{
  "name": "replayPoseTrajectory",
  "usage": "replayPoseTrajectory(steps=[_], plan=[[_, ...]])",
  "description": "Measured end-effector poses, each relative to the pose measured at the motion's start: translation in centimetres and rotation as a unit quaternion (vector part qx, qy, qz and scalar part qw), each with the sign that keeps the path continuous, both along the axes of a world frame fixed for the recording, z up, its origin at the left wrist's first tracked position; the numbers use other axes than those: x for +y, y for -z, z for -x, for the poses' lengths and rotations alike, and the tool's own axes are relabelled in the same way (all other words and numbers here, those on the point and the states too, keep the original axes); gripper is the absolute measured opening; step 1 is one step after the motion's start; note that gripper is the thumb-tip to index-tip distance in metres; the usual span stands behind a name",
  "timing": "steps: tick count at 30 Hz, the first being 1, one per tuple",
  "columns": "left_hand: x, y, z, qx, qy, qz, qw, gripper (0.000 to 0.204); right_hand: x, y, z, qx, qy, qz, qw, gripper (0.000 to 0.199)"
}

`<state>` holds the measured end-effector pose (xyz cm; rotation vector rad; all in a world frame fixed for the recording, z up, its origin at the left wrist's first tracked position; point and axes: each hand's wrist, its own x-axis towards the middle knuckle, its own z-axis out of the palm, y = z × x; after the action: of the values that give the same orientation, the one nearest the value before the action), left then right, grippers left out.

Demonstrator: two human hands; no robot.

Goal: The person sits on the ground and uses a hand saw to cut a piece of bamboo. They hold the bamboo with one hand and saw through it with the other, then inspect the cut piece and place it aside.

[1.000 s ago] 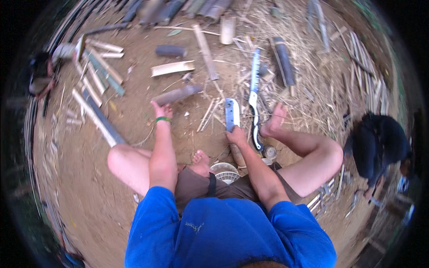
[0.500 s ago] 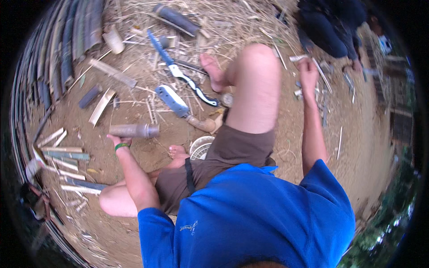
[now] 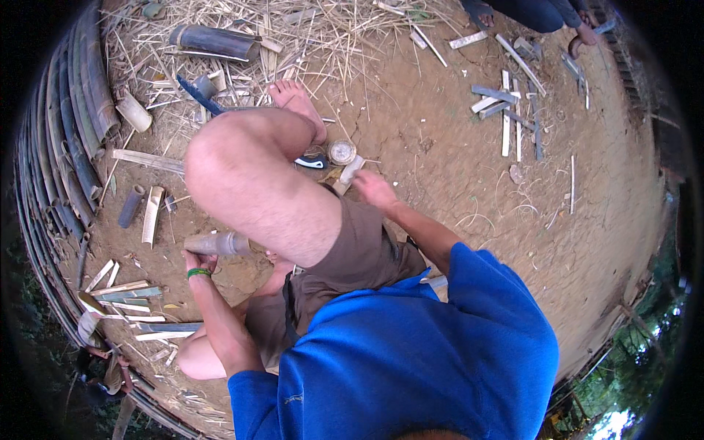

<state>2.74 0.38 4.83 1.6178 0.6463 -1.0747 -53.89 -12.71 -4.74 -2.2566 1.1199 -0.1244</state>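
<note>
My left hand (image 3: 199,262), with a green band at the wrist, is closed around the near end of a short bamboo section (image 3: 220,244) lying level by my shin. Beside my right hip, my right hand (image 3: 376,192) is lowered to a pale split bamboo piece (image 3: 350,170). Its fingers point down and are partly hidden, so I cannot tell whether they grip it. A small round, pale object (image 3: 342,152) lies just beyond that piece. The handsaw shows only its blue blade (image 3: 198,95) and black-and-white handle (image 3: 312,161); my raised leg covers its middle.
Long bamboo poles (image 3: 55,147) are stacked along the left. Split strips (image 3: 128,301) lie near my left knee. A dark half-pipe of bamboo (image 3: 216,42) rests among straw ahead. Crossed strips (image 3: 506,110) lie at right, near another person's hand (image 3: 587,34).
My right hand has come back from the far right to beside my hip. My raised knee has swung left, now covering the cleaver. The left hand keeps its hold on the bamboo section.
</note>
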Motion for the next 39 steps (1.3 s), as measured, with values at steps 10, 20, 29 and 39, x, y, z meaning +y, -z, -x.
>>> replayPoseTrajectory(steps=[10,20,29,39], plan=[[-2.6,-1.8,0.0,-0.004,0.028,0.148,0.989,0.039,-3.9,-4.7,1.9,0.118,-0.119,-0.164,0.972,0.039],[-0.4,-0.8,1.9,-0.094,-0.039,0.204,0.974,0.048,-10.3,-7.0,11.4,-0.320,0.358,-0.490,0.727,0.048],[0.4,-1.6,-0.3,-0.110,-0.046,0.182,0.976,0.053,-15.1,0.7,17.8,-0.397,0.621,-0.323,0.593,0.053],[1.0,-3.5,-11.0,-0.205,-0.027,-0.021,0.978,0.066,-21.0,6.7,34.2,-0.405,0.828,0.027,0.387,0.046]])
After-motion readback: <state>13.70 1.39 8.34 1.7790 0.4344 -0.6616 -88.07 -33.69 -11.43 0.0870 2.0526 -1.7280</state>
